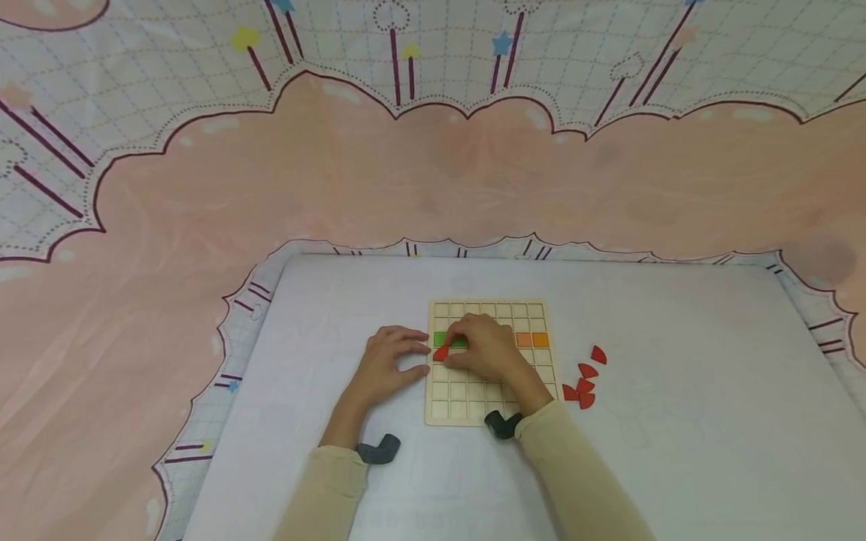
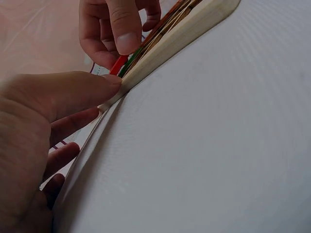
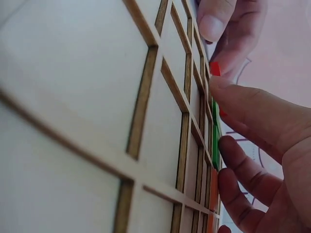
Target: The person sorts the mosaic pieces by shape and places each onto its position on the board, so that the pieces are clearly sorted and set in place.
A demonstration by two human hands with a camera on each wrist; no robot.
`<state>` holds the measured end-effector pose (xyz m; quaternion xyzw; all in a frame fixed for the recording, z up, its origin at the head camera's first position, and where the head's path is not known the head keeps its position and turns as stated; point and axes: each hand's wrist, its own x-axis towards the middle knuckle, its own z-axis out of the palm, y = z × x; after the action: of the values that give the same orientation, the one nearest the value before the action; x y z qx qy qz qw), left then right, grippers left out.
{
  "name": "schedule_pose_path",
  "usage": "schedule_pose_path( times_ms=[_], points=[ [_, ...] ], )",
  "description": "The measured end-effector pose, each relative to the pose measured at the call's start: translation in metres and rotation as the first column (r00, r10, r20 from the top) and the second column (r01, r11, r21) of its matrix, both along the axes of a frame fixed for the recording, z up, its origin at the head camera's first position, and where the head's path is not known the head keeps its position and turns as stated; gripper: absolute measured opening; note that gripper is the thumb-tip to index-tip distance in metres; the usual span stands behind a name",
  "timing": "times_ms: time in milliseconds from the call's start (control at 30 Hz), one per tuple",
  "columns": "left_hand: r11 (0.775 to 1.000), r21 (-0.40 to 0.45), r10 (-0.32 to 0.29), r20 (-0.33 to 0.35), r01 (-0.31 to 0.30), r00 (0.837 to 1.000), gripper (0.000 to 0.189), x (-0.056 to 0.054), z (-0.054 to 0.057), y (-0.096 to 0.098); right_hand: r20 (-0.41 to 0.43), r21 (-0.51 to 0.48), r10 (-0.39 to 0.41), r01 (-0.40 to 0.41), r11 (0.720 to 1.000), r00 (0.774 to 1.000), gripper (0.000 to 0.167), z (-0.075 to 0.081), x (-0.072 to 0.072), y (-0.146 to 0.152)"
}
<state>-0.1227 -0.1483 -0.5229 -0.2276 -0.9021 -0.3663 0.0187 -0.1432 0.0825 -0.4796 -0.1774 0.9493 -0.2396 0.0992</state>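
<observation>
A pale wooden grid board (image 1: 458, 391) lies on the white table. My right hand (image 1: 489, 347) reaches over it, pinching a red wedge-shaped piece (image 1: 441, 353) between thumb and fingers at the leftmost column, just below the row with colored squares. In that row are green squares (image 1: 439, 339) and orange squares (image 1: 540, 340); the hand hides the row's middle. At the board's left edge is my left hand (image 1: 389, 364), its fingers loosely extended. The left wrist view shows the left thumb (image 2: 104, 85) by the board's edge, close to the red piece.
Several loose red wedges (image 1: 585, 385) lie on the white table (image 1: 690, 376) to the board's right, some touching each other. Dark curved wrist mounts (image 1: 380, 449) stick out beside both sleeves. A pink patterned cloth (image 1: 473, 180) spreads beyond the table.
</observation>
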Motion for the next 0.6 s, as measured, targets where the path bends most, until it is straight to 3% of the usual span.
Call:
schedule_pose_path(
  times_ms=[600],
  points=[
    [1.000, -0.013, 0.014, 0.002, -0.014, 1.000, 0.026, 0.0008, -0.0010, 0.0002, 0.017, 0.058, -0.014, 0.013, 0.998, 1.000, 0.023, -0.0013, -0.0007, -0.0042]
  ],
)
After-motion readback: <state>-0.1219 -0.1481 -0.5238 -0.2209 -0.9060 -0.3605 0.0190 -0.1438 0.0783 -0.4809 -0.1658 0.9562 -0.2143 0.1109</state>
